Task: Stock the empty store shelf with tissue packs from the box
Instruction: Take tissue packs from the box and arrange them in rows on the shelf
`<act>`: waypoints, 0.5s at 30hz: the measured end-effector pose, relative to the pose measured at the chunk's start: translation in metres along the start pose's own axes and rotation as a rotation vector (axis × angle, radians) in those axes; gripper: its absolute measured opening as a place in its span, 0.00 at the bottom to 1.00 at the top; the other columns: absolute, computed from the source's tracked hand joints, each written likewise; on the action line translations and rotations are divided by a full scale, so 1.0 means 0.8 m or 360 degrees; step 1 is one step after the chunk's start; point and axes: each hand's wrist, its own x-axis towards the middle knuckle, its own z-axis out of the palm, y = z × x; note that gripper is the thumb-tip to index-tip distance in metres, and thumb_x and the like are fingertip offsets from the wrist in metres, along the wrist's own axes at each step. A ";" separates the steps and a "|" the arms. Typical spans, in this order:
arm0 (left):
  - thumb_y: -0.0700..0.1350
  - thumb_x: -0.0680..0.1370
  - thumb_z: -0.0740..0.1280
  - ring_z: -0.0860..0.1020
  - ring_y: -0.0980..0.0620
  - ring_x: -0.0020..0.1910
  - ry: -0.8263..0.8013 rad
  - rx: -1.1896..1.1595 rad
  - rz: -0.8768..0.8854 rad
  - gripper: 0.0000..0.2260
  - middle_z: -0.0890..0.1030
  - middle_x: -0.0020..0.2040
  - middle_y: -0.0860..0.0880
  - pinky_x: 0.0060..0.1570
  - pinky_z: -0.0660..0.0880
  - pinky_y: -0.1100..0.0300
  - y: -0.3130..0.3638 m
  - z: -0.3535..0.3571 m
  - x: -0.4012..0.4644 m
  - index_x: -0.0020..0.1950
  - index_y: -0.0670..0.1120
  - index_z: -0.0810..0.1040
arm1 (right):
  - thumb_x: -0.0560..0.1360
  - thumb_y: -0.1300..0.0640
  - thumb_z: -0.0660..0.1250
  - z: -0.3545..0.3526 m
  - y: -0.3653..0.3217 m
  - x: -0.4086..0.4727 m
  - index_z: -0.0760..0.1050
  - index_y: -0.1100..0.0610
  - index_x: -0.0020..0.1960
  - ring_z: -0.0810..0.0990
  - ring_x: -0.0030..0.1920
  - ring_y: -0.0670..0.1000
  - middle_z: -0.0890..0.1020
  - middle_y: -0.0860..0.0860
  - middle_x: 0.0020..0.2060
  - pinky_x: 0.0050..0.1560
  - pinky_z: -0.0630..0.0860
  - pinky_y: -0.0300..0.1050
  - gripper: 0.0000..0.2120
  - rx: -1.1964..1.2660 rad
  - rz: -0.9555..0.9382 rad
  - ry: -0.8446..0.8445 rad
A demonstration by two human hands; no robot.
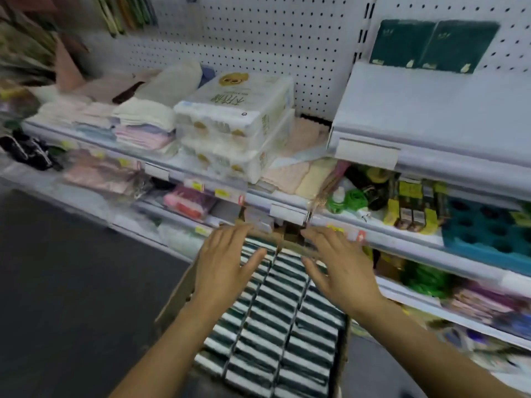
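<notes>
2 hands: the left hand [227,265] and the right hand [339,268] were stretched forward over the box, palms down, apart from each other, near the centre of the frame
Left hand: fingers straight and spread, holding nothing, over the upper left part of the packs
Right hand: fingers straight and spread, holding nothing, over the upper right part of the packs; whether either hand touched the packs could not be told
Box: a brown cardboard box [175,300] lay open in the lower centre of the frame, in front of the shelving
Tissue packs: dark green and white tissue packs [275,326] filled the box in close rows, standing on edge
Shelf: a white shelf [416,110] in the upper right of the frame was mostly bare, with 2 dark green packs [434,45] standing upright against the pegboard [258,38] at its back
Neighbouring shelf: large white tissue bundles [235,122] were stacked at centre, with folded cloths [140,124] just beside them on the left
Floor: dark floor [71,282] at lower left
</notes>
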 end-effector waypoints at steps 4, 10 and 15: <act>0.64 0.79 0.54 0.75 0.48 0.63 -0.0220 -0.0093 -0.0319 0.26 0.77 0.65 0.51 0.61 0.72 0.49 -0.066 0.041 -0.051 0.70 0.52 0.73 | 0.77 0.49 0.65 0.079 -0.004 -0.012 0.75 0.52 0.63 0.82 0.48 0.53 0.79 0.50 0.57 0.33 0.75 0.42 0.16 0.0048 -0.0022 -0.0323; 0.57 0.80 0.63 0.76 0.49 0.62 -0.0483 -0.0161 -0.0784 0.20 0.77 0.65 0.51 0.59 0.75 0.49 -0.145 0.102 -0.105 0.70 0.52 0.73 | 0.81 0.47 0.58 0.182 -0.009 -0.003 0.70 0.49 0.68 0.75 0.61 0.52 0.74 0.48 0.63 0.51 0.77 0.47 0.17 0.0005 -0.0014 -0.0831; 0.55 0.81 0.63 0.76 0.49 0.61 -0.0642 -0.0201 -0.0925 0.20 0.74 0.68 0.50 0.56 0.77 0.48 -0.184 0.147 -0.103 0.72 0.52 0.71 | 0.82 0.48 0.57 0.247 -0.014 0.026 0.73 0.50 0.63 0.75 0.60 0.51 0.75 0.49 0.59 0.50 0.75 0.45 0.14 -0.0104 -0.0036 -0.0992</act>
